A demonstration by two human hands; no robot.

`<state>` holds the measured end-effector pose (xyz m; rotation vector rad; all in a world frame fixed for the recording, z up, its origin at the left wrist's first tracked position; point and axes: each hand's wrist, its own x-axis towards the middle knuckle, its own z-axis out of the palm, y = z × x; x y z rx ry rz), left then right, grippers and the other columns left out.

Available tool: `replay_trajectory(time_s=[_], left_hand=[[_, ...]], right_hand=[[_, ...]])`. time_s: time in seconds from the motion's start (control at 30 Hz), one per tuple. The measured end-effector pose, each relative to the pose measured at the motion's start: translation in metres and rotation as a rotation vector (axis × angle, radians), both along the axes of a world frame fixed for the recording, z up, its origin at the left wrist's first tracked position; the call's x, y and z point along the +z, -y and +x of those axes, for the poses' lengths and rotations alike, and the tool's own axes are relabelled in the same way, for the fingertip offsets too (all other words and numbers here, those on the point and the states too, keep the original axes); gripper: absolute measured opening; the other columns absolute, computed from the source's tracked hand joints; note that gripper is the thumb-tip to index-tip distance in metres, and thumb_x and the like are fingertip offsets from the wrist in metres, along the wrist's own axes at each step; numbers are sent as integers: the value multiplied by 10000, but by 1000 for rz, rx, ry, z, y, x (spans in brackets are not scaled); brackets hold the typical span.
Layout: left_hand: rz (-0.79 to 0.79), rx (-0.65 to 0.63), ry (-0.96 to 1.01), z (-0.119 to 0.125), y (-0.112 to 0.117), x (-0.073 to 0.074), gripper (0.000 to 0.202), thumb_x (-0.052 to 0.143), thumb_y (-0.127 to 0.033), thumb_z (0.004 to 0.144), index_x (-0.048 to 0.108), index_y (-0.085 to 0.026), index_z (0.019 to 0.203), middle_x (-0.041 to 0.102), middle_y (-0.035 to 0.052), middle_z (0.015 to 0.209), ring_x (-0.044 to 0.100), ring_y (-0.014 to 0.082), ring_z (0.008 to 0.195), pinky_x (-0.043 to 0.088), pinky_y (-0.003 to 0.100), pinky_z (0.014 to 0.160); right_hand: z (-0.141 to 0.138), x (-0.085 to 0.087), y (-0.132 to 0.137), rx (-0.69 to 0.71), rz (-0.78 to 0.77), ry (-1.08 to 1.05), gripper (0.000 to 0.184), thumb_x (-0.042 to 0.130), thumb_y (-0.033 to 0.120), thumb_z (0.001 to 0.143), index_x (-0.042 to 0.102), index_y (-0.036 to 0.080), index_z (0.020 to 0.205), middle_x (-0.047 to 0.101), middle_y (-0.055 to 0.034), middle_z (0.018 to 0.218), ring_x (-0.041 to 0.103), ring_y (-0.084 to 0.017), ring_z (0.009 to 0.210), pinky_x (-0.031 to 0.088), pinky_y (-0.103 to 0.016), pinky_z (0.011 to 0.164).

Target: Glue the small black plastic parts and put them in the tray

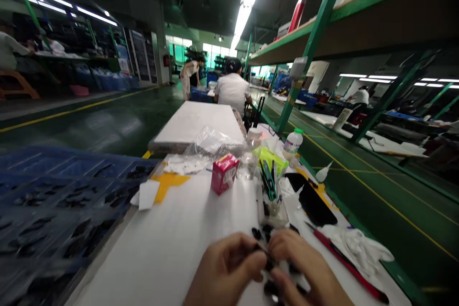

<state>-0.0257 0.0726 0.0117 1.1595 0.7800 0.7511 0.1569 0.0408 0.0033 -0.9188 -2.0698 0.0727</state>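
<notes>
Low in the view, my left hand (224, 267) and my right hand (299, 265) meet over the white table (172, 244). Both are closed in a pinch on one small black part (268, 259) held between their fingertips. Several more small black parts (261, 233) lie on the table just beyond my fingers. A clear cup of tools (273, 201) with green-handled tweezers stands right behind them.
A red tool (344, 263) and white cloth (358, 246) lie at the right. A black pad (312, 201), pink box (224, 173), white bottle (292, 143) and plastic bag (211, 143) sit further back. Blue trays of black parts (60, 201) fill the left. People work ahead.
</notes>
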Motion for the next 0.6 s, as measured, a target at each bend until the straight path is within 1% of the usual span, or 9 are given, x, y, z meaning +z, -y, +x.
replay_trajectory(time_s=[0.03, 0.07, 0.13, 0.17, 0.23, 0.33, 0.47, 0.53, 0.6], left_hand=[[-112, -24, 71, 1, 0, 3, 290, 779, -400, 748, 668, -133, 723, 660, 2, 681, 621, 118, 651, 498, 196, 651], [-239, -39, 127, 1, -1, 5, 290, 766, -391, 772, 674, -120, 729, 666, 10, 681, 625, 110, 669, 497, 185, 658], [-477, -47, 237, 0, -2, 7, 271, 774, -363, 782, 687, -109, 748, 674, 13, 682, 625, 87, 656, 493, 165, 643], [-570, -59, 275, 0, -2, 6, 250, 782, -337, 781, 693, -105, 757, 675, 12, 681, 624, 78, 645, 494, 159, 637], [-693, -92, 328, -1, -1, 5, 208, 800, -285, 767, 701, -102, 759, 672, 4, 675, 622, 67, 615, 496, 151, 619], [-772, -120, 339, 0, 2, 3, 174, 798, -250, 763, 708, -102, 750, 668, -2, 670, 626, 62, 603, 493, 142, 602], [-783, -176, 325, 2, 5, 0, 198, 795, -272, 764, 707, -95, 753, 671, 7, 685, 629, 63, 616, 494, 146, 608], [-789, -210, 329, 2, 4, -2, 199, 800, -270, 753, 702, -97, 747, 671, 7, 684, 629, 67, 622, 498, 151, 609], [-796, -228, 320, 1, 4, -3, 188, 804, -257, 739, 698, -102, 744, 673, 6, 682, 631, 70, 625, 500, 153, 607]], right_hand=[[1, 5, 5, -38, -43, -19, 72, 519, 165, 897, 526, 206, 955, 645, -36, 795, 653, -163, 757, 561, -250, 698], [2, 8, 8, -56, -82, -33, 137, 536, 150, 879, 537, 202, 1006, 651, -52, 857, 660, -175, 824, 562, -261, 737], [7, 10, 13, -51, -152, -27, 257, 563, 141, 868, 546, 203, 1117, 647, -83, 987, 647, -197, 954, 554, -299, 810], [9, 9, 14, -38, -173, -22, 301, 571, 138, 868, 547, 211, 1159, 637, -91, 1034, 635, -205, 996, 549, -319, 834], [12, 7, 14, -23, -194, -23, 352, 580, 131, 869, 549, 232, 1205, 617, -98, 1091, 616, -212, 1043, 543, -350, 861], [14, 4, 12, -8, -204, -35, 342, 593, 135, 868, 567, 244, 1190, 601, -98, 1107, 602, -217, 1062, 539, -374, 869], [12, 7, 13, 18, -231, -37, 265, 587, 116, 873, 593, 241, 1107, 592, -85, 1076, 589, -215, 1044, 525, -390, 867], [12, 9, 14, 30, -240, -39, 242, 579, 100, 873, 586, 238, 1072, 587, -80, 1072, 578, -216, 1048, 515, -395, 872], [12, 10, 15, 71, -261, -15, 244, 557, 88, 879, 564, 234, 1075, 579, -79, 1085, 560, -215, 1070, 507, -394, 886]])
